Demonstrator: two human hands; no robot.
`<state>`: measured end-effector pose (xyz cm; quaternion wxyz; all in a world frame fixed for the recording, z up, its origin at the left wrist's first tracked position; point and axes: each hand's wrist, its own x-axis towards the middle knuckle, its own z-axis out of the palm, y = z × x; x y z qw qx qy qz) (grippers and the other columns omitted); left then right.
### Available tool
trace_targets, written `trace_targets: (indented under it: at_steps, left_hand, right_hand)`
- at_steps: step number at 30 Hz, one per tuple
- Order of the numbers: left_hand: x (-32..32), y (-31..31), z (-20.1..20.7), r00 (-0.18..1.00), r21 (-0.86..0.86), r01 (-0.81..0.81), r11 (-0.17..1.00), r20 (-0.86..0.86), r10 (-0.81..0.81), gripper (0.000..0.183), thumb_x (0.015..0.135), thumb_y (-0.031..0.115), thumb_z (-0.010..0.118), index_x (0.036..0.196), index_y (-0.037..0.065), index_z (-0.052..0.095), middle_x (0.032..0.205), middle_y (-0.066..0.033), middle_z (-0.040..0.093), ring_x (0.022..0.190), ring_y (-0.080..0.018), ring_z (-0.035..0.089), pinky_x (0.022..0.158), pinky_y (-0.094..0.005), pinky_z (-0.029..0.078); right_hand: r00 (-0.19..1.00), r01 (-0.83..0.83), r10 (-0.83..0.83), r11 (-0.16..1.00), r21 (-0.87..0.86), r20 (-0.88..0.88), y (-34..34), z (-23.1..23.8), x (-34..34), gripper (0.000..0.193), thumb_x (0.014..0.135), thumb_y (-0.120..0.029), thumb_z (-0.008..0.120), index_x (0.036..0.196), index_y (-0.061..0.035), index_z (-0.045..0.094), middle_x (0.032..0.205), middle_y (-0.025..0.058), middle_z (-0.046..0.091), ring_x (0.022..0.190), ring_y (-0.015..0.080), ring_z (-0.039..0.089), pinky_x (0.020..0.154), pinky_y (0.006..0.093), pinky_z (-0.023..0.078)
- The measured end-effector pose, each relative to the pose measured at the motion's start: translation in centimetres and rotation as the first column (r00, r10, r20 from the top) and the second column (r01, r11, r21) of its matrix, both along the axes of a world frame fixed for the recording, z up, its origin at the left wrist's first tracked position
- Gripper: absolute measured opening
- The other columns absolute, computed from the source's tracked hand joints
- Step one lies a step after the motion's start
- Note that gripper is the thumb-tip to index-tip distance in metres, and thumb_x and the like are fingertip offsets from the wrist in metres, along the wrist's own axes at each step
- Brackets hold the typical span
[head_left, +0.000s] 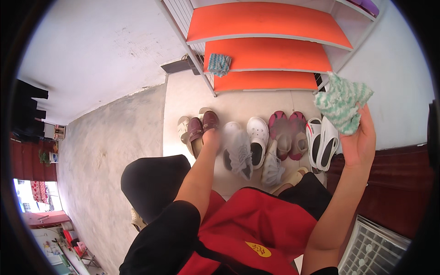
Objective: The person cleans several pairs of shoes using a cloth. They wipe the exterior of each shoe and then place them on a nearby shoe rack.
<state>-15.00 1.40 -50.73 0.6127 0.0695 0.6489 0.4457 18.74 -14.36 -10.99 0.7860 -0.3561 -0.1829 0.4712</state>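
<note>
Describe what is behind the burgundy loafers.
Cream footwear peeks out past the left and far edges of the burgundy loafers; the rest is covered, so its full shape cannot be seen.

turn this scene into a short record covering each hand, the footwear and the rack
left hand: at the dark red loafers, grip unclear
right hand: holding up a green-and-white cloth
other footwear: includes a white clog, magenta sandals, black-and-white slides
rack: orange shelves, folded patterned cloth at left

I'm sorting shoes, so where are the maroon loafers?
In the head view, the maroon loafers are left of centre, at the left hand, partly hiding the beige slippers.
</note>
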Motion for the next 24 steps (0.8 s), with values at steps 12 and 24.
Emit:
trace_targets:
  at_steps: [12,24]
  left_hand:
    - [-3.0,-1.3,4.1,0.754,0.107,-0.295,0.950,0.637,0.163,0.034,0.087,0.026,0.057,0.113,0.004,0.054,0.112,-0.0109,0.059,0.098,-0.0285,0.057,0.090,-0.0419,0.044]
    - [2.8,-0.3,30.2,0.127,0.550,-0.135,0.824,0.834,-0.536,0.046,0.090,0.031,0.049,0.128,0.005,0.046,0.135,-0.0160,0.045,0.126,-0.0344,0.039,0.105,-0.0536,0.027]
  right_hand:
    - [0.998,-0.057,0.054,0.993,-0.102,-0.029,2.5,-1.8,-2.1,0.042,0.093,-0.014,0.045,0.132,0.0004,0.039,0.125,0.0112,0.052,0.112,0.0226,0.053,0.094,0.0406,0.045]
    - [0.964,-0.215,0.193,0.971,0.108,0.181,3.5,1.2,-6.2,0.043,0.086,-0.009,0.060,0.126,-0.0016,0.045,0.120,0.0077,0.054,0.111,0.0189,0.051,0.097,0.0360,0.040]
